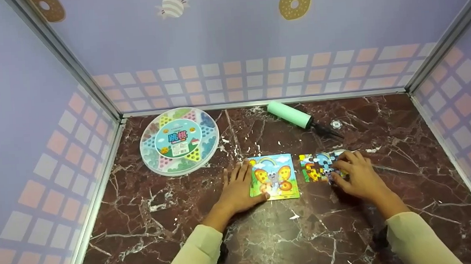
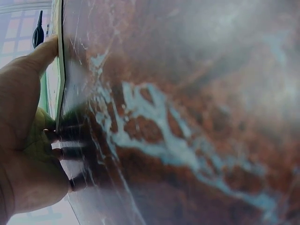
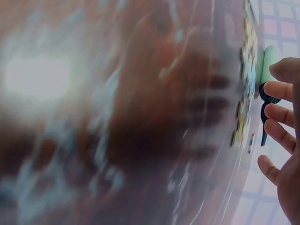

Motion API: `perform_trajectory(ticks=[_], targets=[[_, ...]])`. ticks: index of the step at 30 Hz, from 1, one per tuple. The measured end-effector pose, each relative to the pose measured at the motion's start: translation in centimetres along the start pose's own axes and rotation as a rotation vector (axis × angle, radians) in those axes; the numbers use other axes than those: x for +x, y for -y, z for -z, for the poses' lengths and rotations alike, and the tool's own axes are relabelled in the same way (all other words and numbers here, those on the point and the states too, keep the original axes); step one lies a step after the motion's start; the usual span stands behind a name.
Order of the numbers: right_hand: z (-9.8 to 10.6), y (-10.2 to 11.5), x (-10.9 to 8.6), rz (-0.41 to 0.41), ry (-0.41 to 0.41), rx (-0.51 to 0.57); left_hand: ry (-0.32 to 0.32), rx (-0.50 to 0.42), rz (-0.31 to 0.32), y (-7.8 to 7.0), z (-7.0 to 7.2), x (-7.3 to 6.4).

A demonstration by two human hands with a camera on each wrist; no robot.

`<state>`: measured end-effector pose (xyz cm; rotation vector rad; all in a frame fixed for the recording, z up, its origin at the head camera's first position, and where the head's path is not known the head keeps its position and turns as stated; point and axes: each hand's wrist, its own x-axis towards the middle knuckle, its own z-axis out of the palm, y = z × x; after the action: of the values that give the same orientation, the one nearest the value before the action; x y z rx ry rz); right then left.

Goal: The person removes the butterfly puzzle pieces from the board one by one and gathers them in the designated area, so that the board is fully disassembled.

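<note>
A square picture board (image 1: 274, 177) with a smiling butterfly and a rainbow lies in the middle of the dark marbled table. My left hand (image 1: 239, 188) rests at its left side, fingers stretched along the edge and thumb on the lower left part. To the right lies a cluster of jigsaw pieces (image 1: 313, 172) with matching colours, several of them fitted together. Over the right end of the cluster is my right hand (image 1: 359, 176), its thumb and fingers spread apart and partly hiding pieces. The right wrist view shows these fingers (image 3: 280, 114) loosely bent, with nothing between them.
A round Chinese checkers set (image 1: 208, 160) lies at the back left. Behind the pieces are a mint green hand pump (image 1: 289, 114) with a black nozzle and a small round white disc (image 1: 336, 124). Patterned purple walls (image 1: 237, 32) enclose the table at the back and sides.
</note>
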<state>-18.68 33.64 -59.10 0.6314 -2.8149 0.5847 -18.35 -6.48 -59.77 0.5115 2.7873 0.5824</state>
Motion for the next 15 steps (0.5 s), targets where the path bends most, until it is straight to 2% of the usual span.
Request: perform_trajectory(ticks=[15], targets=[[-2.0, 5.1, 4.4, 0.065, 0.055, 0.049, 0.003, 0.012, 0.005, -0.3, 0.0, -0.1]])
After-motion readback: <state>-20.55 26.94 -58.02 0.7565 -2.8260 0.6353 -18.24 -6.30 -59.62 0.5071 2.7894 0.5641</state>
